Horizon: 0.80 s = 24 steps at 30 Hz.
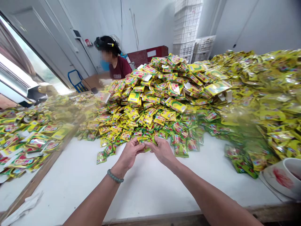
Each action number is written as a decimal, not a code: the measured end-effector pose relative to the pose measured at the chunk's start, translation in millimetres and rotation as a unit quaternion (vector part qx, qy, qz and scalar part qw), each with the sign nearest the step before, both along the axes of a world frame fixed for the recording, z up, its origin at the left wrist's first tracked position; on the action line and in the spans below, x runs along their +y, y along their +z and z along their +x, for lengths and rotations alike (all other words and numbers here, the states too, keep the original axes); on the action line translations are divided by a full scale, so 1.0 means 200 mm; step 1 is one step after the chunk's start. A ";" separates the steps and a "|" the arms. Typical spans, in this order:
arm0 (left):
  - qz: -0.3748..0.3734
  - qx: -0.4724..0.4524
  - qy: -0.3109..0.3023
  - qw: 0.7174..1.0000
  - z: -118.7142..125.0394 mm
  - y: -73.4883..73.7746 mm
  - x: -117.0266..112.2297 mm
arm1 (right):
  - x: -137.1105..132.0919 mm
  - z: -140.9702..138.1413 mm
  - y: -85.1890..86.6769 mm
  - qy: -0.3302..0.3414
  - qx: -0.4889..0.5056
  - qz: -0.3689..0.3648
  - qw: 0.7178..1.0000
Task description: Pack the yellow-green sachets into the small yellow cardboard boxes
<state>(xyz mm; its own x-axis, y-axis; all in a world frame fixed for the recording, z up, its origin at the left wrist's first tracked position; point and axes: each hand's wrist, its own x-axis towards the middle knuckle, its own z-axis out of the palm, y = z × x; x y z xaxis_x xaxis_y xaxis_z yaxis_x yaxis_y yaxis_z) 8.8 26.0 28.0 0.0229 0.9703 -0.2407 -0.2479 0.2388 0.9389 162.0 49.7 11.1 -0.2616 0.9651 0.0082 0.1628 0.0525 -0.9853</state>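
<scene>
A huge heap of small yellow-green sachets (pixel 155 103) covers the back of a white table (pixel 145 188). My left hand (pixel 129 154) and my right hand (pixel 162 150) meet at the heap's front edge, both pinched on the same few sachets (pixel 147 143) held between them. A beaded bracelet circles my left wrist. Loose sachets lie just beyond and to the left of my fingers.
More sachets pile up at the right (pixel 265 103) and on the left table (pixel 28 138). A white bowl with a red print (pixel 285 177) sits at the right edge. A person in a dark red shirt (pixel 116 64) sits behind the heap. White crates (pixel 188 28) are stacked by the wall.
</scene>
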 end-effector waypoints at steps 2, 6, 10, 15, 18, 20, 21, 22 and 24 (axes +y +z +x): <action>0.007 0.012 -0.015 1.000 0.02 0.05 0.06 | 0.02 0.02 0.01 -0.035 0.006 0.030 0.999; 0.015 0.049 -0.094 0.994 0.07 0.15 0.20 | 0.05 0.07 0.07 -0.089 0.068 0.048 0.993; 0.037 0.186 -0.187 0.964 0.06 0.34 0.40 | 0.07 0.12 0.11 -0.138 0.128 0.034 0.982; 0.227 0.553 0.063 0.799 -0.03 0.57 0.69 | 0.07 0.11 0.10 -0.141 0.133 -0.019 0.981; 0.229 0.697 0.118 0.670 -0.06 0.59 0.84 | 0.06 0.08 0.06 -0.143 0.118 -0.008 0.983; 0.191 0.730 0.094 0.650 -0.07 0.57 0.89 | 0.06 0.07 0.04 -0.135 0.110 -0.004 0.985; 0.180 0.734 0.084 0.650 -0.08 0.55 0.90 | 0.06 0.07 0.04 -0.131 0.107 -0.005 0.986; 0.177 0.734 0.079 0.651 -0.08 0.52 0.89 | 0.06 0.07 0.03 -0.129 0.105 -0.009 0.986; 0.187 0.724 0.088 0.658 -0.10 0.48 0.83 | 0.07 0.07 0.03 -0.125 0.100 -0.018 0.987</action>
